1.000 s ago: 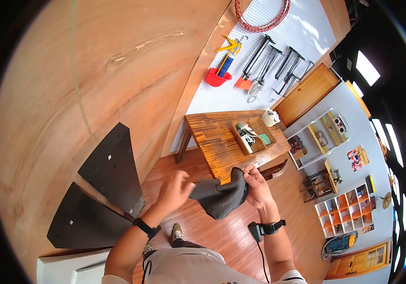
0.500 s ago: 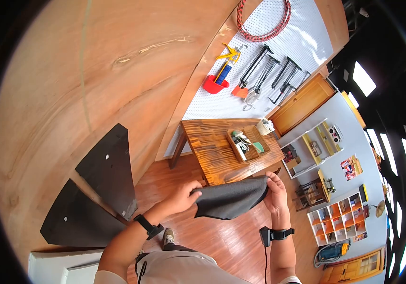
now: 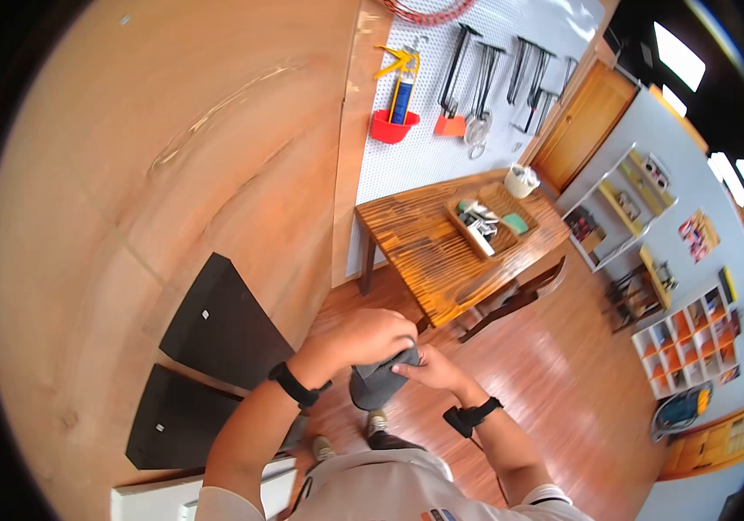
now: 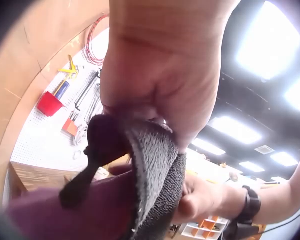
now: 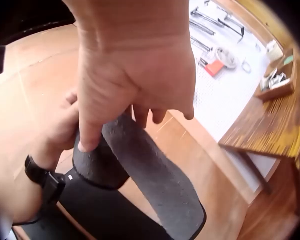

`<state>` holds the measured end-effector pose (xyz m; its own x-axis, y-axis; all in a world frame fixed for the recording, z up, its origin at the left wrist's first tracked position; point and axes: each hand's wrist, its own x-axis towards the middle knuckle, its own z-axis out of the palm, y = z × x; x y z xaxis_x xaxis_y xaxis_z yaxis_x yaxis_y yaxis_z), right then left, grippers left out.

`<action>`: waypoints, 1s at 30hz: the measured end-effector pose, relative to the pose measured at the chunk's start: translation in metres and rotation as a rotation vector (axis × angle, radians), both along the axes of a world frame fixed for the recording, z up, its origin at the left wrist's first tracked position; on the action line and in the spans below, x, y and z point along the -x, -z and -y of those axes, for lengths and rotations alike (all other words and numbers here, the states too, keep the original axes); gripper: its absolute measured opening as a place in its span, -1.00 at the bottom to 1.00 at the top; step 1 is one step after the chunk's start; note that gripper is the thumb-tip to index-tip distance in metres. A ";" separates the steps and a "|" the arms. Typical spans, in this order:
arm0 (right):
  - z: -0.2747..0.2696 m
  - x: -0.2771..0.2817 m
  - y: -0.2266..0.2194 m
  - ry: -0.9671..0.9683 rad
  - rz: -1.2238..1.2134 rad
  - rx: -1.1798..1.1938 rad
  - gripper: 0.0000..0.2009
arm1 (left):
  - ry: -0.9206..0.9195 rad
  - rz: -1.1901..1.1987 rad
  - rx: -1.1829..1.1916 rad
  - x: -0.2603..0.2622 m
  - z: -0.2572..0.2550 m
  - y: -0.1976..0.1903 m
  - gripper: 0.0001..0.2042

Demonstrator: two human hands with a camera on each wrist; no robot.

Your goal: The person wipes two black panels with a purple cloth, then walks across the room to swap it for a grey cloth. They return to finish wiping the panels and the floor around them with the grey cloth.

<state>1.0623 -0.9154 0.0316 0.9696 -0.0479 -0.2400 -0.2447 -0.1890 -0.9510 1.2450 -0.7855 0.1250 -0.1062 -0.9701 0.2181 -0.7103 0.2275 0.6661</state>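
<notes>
A dark grey cloth (image 3: 375, 387) hangs folded between the two hands, in front of the person's waist. The left hand (image 3: 377, 337) grips its upper edge with curled fingers. From the other side, the right hand (image 3: 431, 368) pinches the cloth, thumb lying on the surface. In the right wrist view the cloth (image 5: 155, 172) droops in two flaps below the right hand (image 5: 135, 85). The left wrist view shows its rough-textured fold (image 4: 157, 170) just under the left hand (image 4: 162, 95).
Ahead stands a wooden table (image 3: 415, 252) bearing a wicker tray (image 3: 487, 254) of small items and a white basket (image 3: 521, 181). A chair (image 3: 524, 300) is beside it. Tools hang on a pegboard (image 3: 424, 165). Black panels (image 3: 224, 326) lean at the left.
The cloth was stretched wide between both hands half a second ago; the hands have come together and it is now folded up. The head view has shifted.
</notes>
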 end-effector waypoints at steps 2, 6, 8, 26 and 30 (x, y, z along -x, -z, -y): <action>0.000 -0.009 0.007 -0.102 0.010 -0.250 -0.61 | -0.010 0.017 -0.070 -0.023 -0.003 0.006 -0.88; -0.014 -0.010 0.001 0.157 -0.020 -0.681 -0.69 | -0.288 0.194 0.093 -0.033 -0.010 0.017 -0.87; -0.009 -0.011 0.010 0.275 -0.005 -0.811 -0.70 | -0.403 0.045 0.098 -0.023 -0.016 0.026 -0.82; 0.029 0.006 0.022 0.387 0.099 -0.874 -0.74 | -0.472 -0.593 -0.182 0.038 -0.028 0.114 -0.68; 0.023 0.008 0.001 0.287 0.127 -1.057 -0.76 | -0.358 -0.330 -0.223 0.038 -0.026 0.091 -0.59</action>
<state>1.0541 -0.9389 0.0309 0.9757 -0.1051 -0.1921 -0.0380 0.7826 -0.6213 1.2074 -0.7594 0.0336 0.2791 -0.9597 -0.0316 -0.4624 -0.1631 0.8715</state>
